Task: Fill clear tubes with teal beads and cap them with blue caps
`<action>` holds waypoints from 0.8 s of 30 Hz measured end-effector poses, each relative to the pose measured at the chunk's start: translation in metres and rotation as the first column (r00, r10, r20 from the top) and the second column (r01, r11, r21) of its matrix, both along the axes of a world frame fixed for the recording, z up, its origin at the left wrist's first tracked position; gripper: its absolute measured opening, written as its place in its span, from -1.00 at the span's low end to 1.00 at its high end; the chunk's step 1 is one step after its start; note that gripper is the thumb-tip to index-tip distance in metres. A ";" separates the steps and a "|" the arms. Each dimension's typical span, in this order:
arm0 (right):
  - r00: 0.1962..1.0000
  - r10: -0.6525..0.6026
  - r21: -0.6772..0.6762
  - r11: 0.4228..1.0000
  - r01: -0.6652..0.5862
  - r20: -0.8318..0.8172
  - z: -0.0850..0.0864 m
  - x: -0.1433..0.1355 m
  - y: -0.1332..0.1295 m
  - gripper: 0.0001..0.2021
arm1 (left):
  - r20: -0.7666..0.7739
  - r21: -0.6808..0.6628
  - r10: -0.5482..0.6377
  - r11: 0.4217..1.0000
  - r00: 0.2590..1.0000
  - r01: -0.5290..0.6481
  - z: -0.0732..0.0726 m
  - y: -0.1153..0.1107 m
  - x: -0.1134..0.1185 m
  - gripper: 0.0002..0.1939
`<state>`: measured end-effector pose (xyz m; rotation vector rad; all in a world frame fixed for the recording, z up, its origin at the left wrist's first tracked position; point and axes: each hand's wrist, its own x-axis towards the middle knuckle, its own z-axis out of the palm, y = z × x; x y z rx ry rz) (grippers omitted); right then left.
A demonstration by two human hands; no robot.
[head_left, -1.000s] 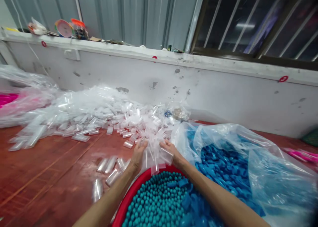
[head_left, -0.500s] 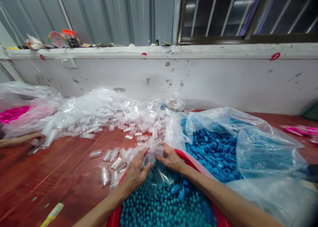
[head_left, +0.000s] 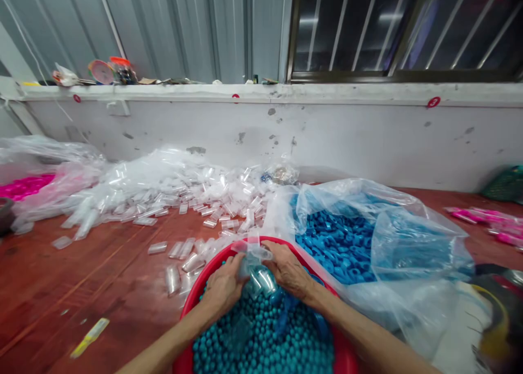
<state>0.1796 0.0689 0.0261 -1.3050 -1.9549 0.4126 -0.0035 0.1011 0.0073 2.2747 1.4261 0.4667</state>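
Observation:
Both my hands are over a red basin (head_left: 186,308) filled with round teal beads (head_left: 261,341). My left hand (head_left: 224,284) has its fingers closed round a clear plastic tube (head_left: 244,265), blurred by motion. Close beside it, my right hand (head_left: 288,270) pinches another clear plastic piece (head_left: 261,251) at the basin's far rim. Below the fingers, clear tubes (head_left: 263,281) rest on the beads. A few blue plastic parts (head_left: 286,308) also lie among the beads, partly under my right wrist.
Loose clear tubes (head_left: 174,280) lie left of the basin, before a large heap of them (head_left: 163,186). An open plastic bag of blue parts (head_left: 339,243) stands at the right. A yellow-handled tool (head_left: 90,337) lies front left. Pink pieces (head_left: 486,221) are far right.
My hands have come slightly lower and nearer over the basin with the clear pieces. Another person's hand at the left has gone from view. The camera has turned a little.

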 end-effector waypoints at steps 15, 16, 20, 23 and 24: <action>0.795 0.143 -0.365 0.831 -0.420 -0.590 0.016 -0.021 -0.020 -0.72 | 0.876 -0.436 0.243 0.766 0.416 0.472 0.050 -0.031 0.040 -0.55; 0.797 0.142 -0.379 0.822 -0.425 -0.586 0.019 -0.021 -0.020 -0.71 | 0.881 -0.448 0.279 0.754 0.383 0.480 0.051 -0.031 0.042 -0.55; 0.788 0.083 -0.416 0.813 -0.408 -0.610 0.029 -0.023 -0.022 -0.74 | 0.845 -0.528 0.374 0.695 0.382 0.488 0.053 -0.025 0.043 -0.56; 0.734 0.015 -0.473 0.756 -0.453 -0.679 0.023 -0.028 -0.036 -0.73 | 0.809 -0.556 0.391 0.749 0.439 0.359 0.055 -0.015 0.036 -0.63; 0.740 0.012 -0.499 0.732 -0.465 -0.672 0.018 -0.030 -0.043 -0.75 | 0.807 -0.545 0.391 0.783 0.443 0.300 0.056 -0.010 0.033 -0.66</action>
